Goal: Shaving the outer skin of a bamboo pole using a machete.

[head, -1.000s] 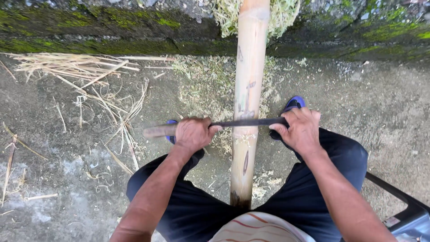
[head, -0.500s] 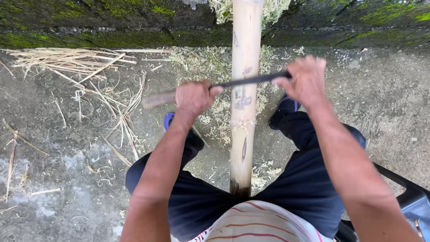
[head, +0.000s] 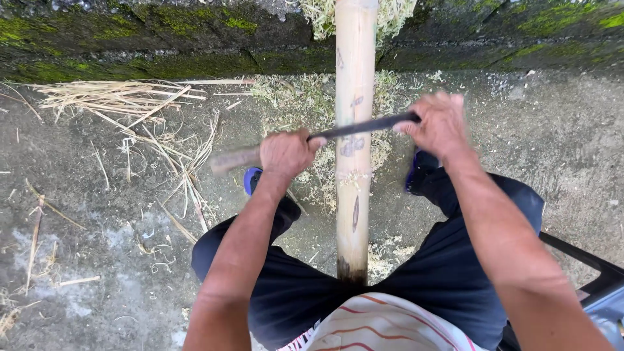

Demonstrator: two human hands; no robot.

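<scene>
Bamboo pole point(head: 354, 97): pale tan, runs straight away from the person, near end between the thighs, far end against the mossy stone wall point(head: 130, 39). A few dark marks on its skin.

Blade point(head: 364, 125): long dark drawknife-type tool, laid crosswise on top of the pole, slightly tilted, right end further out than left. It touches the pole between the two hands.

Left hand point(head: 286, 153): fist closed round the worn wooden handle point(head: 234, 159), which sticks out past the hand on its outer side. Just left of the pole, nearly touching it.

Right hand point(head: 439, 123): closed on the other end of the blade, motion-blurred, so the exact finger wrap is hard to read. Just right of the pole, a bit further forward than the left hand.

Below the left hand: blue sandal point(head: 252, 180) on the concrete. Below the right hand: second blue sandal point(head: 416, 172), mostly hidden by the leg. Dark trousers point(head: 455, 260) on both sides of the pole; striped shirt point(head: 383, 325) at the near edge.

Around the pole, under and ahead of both hands: pale shavings point(head: 312, 97) scattered on the concrete ground point(head: 97, 247). Well out to the left of the left hand: loose pile of dry straw-like strips point(head: 117, 97) near the wall base. Behind the right forearm: corner of a dark chair point(head: 598, 286).
</scene>
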